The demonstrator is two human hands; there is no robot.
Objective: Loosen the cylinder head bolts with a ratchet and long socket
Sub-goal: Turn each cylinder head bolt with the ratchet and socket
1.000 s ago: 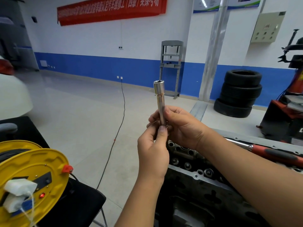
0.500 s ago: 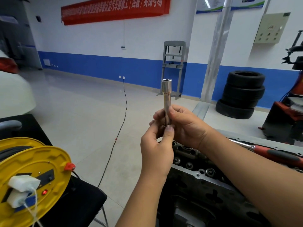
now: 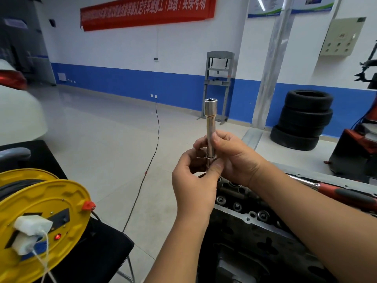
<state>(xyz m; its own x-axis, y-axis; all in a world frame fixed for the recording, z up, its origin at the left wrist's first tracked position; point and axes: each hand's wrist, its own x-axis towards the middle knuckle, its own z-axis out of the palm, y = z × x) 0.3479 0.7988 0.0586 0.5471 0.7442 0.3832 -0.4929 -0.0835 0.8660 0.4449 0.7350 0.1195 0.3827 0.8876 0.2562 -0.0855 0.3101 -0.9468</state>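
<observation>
Head view. The long socket (image 3: 210, 127), a slim chrome tube, is held upright in front of the person at centre frame, above the near-left end of the cylinder head (image 3: 255, 227). Its long axis runs almost vertical, with the wider open mouth pointing up and slightly away from the viewer; a faint brownish band shows just below that wider end.

The right hand (image 3: 234, 158) wraps the lower half of the shaft, thumb laid along the near side and the fingers curled round the far side. The left hand (image 3: 193, 184) meets it from below, thumb and fingers pinching a short, wider chrome piece at the foot of the socket; what that piece is cannot be told. The two hands touch at the fingertips.

The cylinder head, dark with a bright machined edge, fills the near right; rows of round recesses show on its top face. A red-handled ratchet (image 3: 336, 193) lies across its far edge, right of the hands and apart from them.

At the near left stands a yellow cable reel (image 3: 47, 209) with white plugs in it. A stack of tyres (image 3: 304, 119) sits against the far blue-and-white wall at right, and a grey press frame (image 3: 218, 84) stands behind the socket.
</observation>
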